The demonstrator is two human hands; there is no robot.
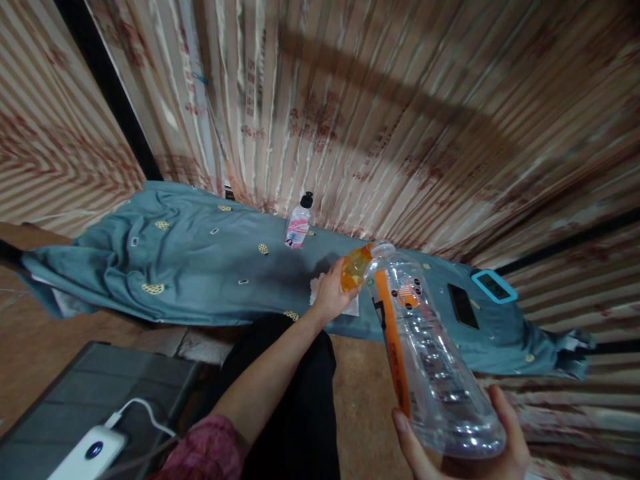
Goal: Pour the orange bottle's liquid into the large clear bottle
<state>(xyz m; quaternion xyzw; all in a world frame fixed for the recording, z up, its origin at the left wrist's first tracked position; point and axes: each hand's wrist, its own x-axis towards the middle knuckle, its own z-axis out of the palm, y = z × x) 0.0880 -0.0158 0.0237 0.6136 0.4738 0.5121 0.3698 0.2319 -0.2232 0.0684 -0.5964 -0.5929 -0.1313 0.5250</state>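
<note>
My right hand (470, 443) grips the base of a large clear plastic bottle (430, 360) with an orange label, tilted so its neck points away from me. My left hand (333, 293) holds the orange cap (356, 267) right at the bottle's mouth. Whether the cap sits on the neck or just off it, I cannot tell. Under my left hand a white tissue (317, 290) lies on the blue-grey cloth (190, 267).
A small pink-labelled bottle with a black cap (299, 223) stands at the back of the cloth. A black phone (463, 305) and a blue-framed device (494, 287) lie to the right. A white power bank with a cable (90, 453) rests at bottom left. Curtains hang behind.
</note>
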